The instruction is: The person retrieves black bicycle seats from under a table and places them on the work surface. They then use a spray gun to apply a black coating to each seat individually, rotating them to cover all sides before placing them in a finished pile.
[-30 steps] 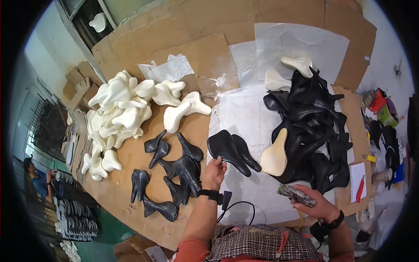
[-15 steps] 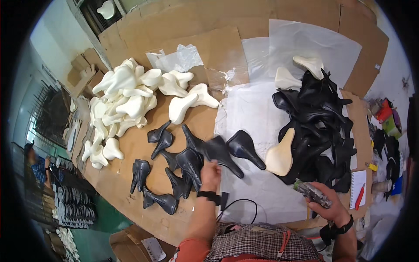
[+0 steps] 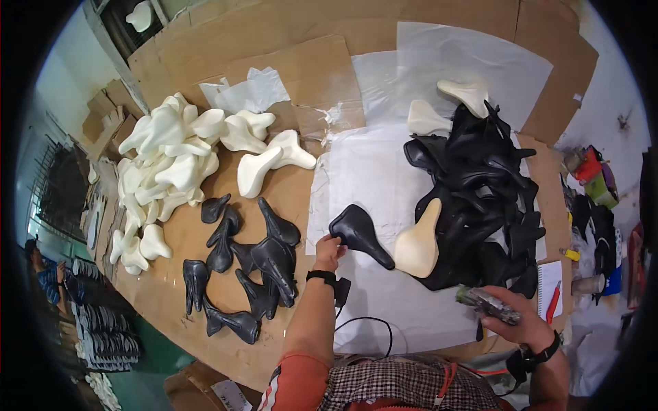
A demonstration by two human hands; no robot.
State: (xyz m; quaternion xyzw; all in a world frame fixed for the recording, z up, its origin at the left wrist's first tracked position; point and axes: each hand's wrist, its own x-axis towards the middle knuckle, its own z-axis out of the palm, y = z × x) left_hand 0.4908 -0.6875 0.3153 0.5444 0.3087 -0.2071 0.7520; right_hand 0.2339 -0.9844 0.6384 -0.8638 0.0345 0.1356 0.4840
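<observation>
My left hand (image 3: 330, 253) has its fingers closed on the left edge of a black bicycle saddle cover (image 3: 356, 229), which lies on the white sheet with its narrow nose toward the lower right. My right hand (image 3: 514, 316) grips a hand tool (image 3: 490, 305) with a silvery, wrapped-looking body and a green end; its exact kind is unclear. Just past the cover's nose, a cream saddle foam (image 3: 419, 243) leans against a heap of black saddle covers (image 3: 473, 198). Several other black covers (image 3: 274, 264) lie on the cardboard left of my left hand.
A large pile of cream saddle foams (image 3: 164, 157) stands at the far left. A notepad (image 3: 548, 288) and a red cutter (image 3: 553, 303) lie right of my right hand. A black cable (image 3: 370, 318) loops near the table's front edge. Another person (image 3: 48, 277) is at the far left.
The blurred black cover that was by my left hand is gone from that spot. My left hand has come to the edge of the remaining cover. The whole view has shifted slightly.
</observation>
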